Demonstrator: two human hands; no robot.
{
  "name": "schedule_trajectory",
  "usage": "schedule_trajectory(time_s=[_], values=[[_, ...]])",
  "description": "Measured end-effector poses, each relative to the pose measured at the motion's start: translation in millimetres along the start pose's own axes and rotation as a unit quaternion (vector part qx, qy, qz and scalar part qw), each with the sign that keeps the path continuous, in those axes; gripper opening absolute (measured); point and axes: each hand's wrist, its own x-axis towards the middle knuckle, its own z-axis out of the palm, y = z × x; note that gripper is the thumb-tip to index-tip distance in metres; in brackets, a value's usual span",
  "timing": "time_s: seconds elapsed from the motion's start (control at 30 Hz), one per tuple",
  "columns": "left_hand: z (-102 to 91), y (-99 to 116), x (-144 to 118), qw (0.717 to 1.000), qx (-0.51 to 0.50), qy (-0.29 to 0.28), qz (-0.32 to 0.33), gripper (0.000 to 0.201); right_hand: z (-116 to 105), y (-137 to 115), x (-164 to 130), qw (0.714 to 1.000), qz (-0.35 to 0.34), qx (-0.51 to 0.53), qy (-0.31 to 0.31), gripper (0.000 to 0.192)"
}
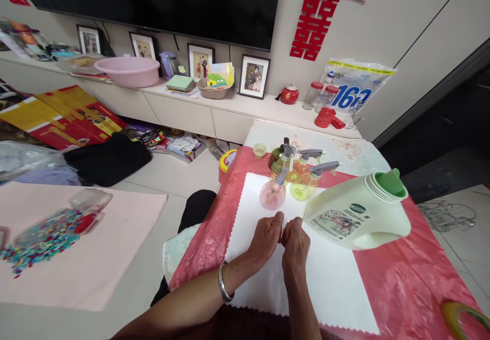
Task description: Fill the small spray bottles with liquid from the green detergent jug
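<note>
My left hand (267,235), with a silver bangle on the wrist, is closed with its thumb raised. Right beside it my right hand (296,243) is curled into a fist. The two come close together over a white scalloped-edged cloth (260,291), and whatever they may hold is hidden. Just beyond them stands a round pink spray bottle (272,194) with a grey trigger. Behind it cluster several more spray bottles, among them a yellow one (304,189). A large pale green detergent jug (344,212) with an open green spout leans to the right of my hands.
Red plastic sheeting (398,273) covers the table, with a tape roll (465,319) at its near right corner. A small cup (259,150) stands at the back. To the left, colourful small pieces (46,243) lie on a pink sheet (103,273). A long cabinet (184,107) runs behind.
</note>
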Motion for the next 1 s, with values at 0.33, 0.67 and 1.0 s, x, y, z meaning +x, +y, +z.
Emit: schedule_trajectory(time_s=[0.33,0.67,1.0], values=[[-50.9,-33.8,12.3,0.990,0.034,0.132,0.020,0.048,-16.0,25.0,18.7,0.999,-0.006,-0.040,0.015,0.075],[-48.5,-55.8,79.6,0.971,0.051,0.124,0.199,0.116,-14.6,29.1,14.7,0.997,-0.048,-0.055,-0.005,0.062],[-41.6,-61.1,95.5,0.974,0.036,0.023,0.221,0.129,-14.3,30.3,7.2,0.992,-0.048,-0.119,0.008,0.060]])
